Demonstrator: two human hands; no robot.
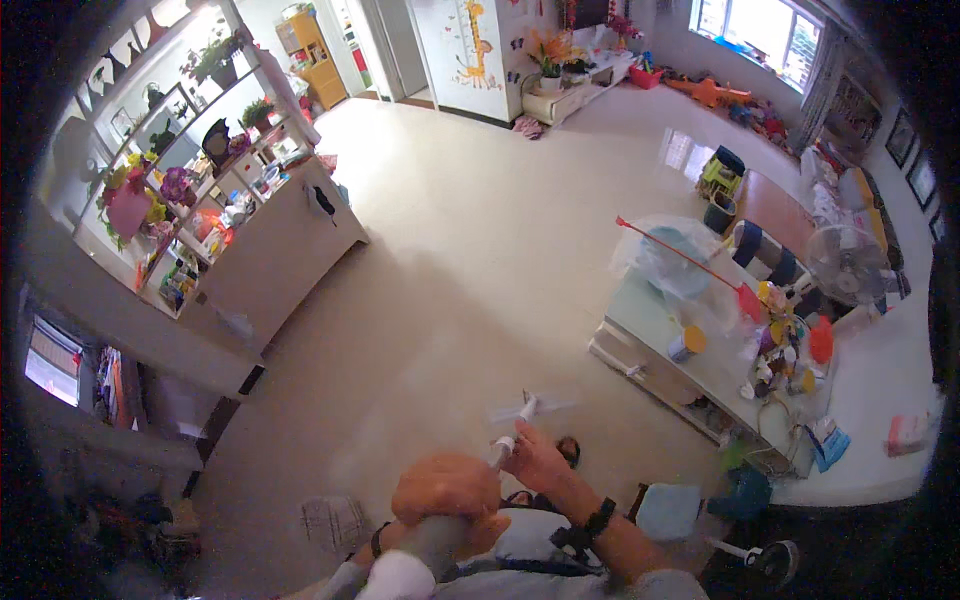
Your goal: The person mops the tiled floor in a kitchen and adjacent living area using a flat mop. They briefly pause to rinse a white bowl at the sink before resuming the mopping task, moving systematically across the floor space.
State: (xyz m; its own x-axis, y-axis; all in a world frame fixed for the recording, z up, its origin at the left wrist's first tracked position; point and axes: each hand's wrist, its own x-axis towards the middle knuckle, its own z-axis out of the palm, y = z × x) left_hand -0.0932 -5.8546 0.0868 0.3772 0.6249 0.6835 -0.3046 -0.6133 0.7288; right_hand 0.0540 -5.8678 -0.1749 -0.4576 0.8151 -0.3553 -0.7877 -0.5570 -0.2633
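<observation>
A long white-and-grey pole (502, 452) slants away from me toward the floor. At its far end is a wide, flat, pale head (537, 411), blurred and partly see-through, so I cannot tell whether it is a mop or a squeegee. My left hand (447, 492) is closed round the thick grey upper part, close to my body. Farther down, my right hand (540, 458) is closed on the thinner white part, its fingers partly hidden. A dark band circles each wrist. Part of a dark shoe (568, 452) shows just beyond my right hand.
A cluttered glass-topped table (645, 325) stands to the right, bearing a red fly swatter (690, 260) and a yellow-lidded can (688, 343). A light blue stool (668, 512) is near my right arm. Left are a display cabinet (290, 260) and a checked mat (332, 522).
</observation>
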